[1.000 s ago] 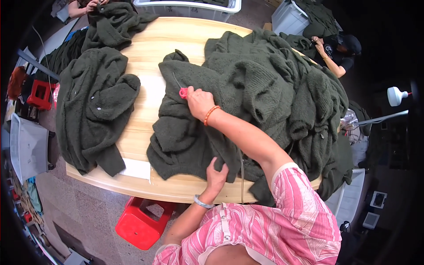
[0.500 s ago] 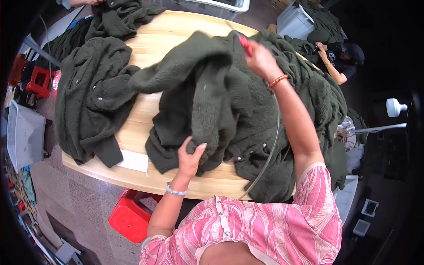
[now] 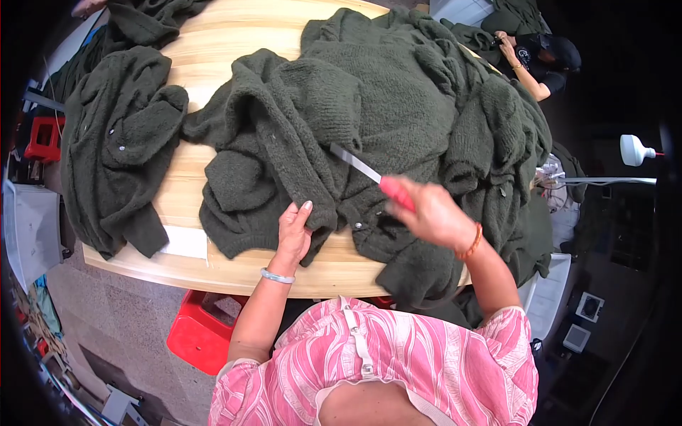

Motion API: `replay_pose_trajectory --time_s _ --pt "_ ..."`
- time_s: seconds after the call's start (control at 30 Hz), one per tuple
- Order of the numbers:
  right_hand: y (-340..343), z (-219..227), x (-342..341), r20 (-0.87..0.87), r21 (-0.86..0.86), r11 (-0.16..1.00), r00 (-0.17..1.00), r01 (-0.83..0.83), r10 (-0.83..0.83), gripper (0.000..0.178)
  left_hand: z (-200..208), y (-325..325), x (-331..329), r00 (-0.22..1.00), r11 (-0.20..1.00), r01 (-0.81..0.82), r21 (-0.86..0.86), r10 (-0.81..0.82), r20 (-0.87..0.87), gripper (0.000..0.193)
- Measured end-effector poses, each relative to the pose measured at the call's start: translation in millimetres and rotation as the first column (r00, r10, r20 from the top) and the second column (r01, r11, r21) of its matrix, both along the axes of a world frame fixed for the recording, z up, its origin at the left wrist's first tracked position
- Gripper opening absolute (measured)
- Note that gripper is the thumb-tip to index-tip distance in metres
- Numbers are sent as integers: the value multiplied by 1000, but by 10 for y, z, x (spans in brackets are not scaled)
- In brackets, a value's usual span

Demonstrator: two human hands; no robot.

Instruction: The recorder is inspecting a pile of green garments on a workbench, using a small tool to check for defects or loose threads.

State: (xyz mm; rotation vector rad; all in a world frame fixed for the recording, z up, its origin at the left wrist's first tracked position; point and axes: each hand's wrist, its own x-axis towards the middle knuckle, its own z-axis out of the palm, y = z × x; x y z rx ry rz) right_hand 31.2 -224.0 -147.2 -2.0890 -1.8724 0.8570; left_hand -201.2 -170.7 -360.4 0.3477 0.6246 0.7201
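My left hand, thumb and fingers closed, pinches the end of a sleeve-like strip of a dark green knitted cardigan near the table's front edge. In my closed right hand, slightly blurred, is a red-handled tool with a long flat silver blade. Its blade slants up to the left, over the knit beside the strip; whether it touches the cloth I cannot tell. More dark green knitwear lies heaped behind and to the right of that hand.
Another green cardigan with shiny buttons lies on the left of the wooden table, beside a white sheet. A red stool stands under the front edge. Beyond the heap, at the far right, a co-worker handles dark cloth.
My right hand has swung down and toward me with the tool. The raised green cloth has dropped onto the table, while my left hand keeps its hold. The view has shifted slightly.
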Motion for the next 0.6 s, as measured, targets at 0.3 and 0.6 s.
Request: replay_pose_trajectory --time_s 0.3,0.6 --pt "-616 -86 -331 -25 -283 944 986 -168 168 29 -101 -168 93 994 992 -111 -64 111 -15 11" --pt "-588 -224 -397 -68 -160 983 995 -87 77 41 -11 -37 -150 992 985 -96 140 106 -63 47"
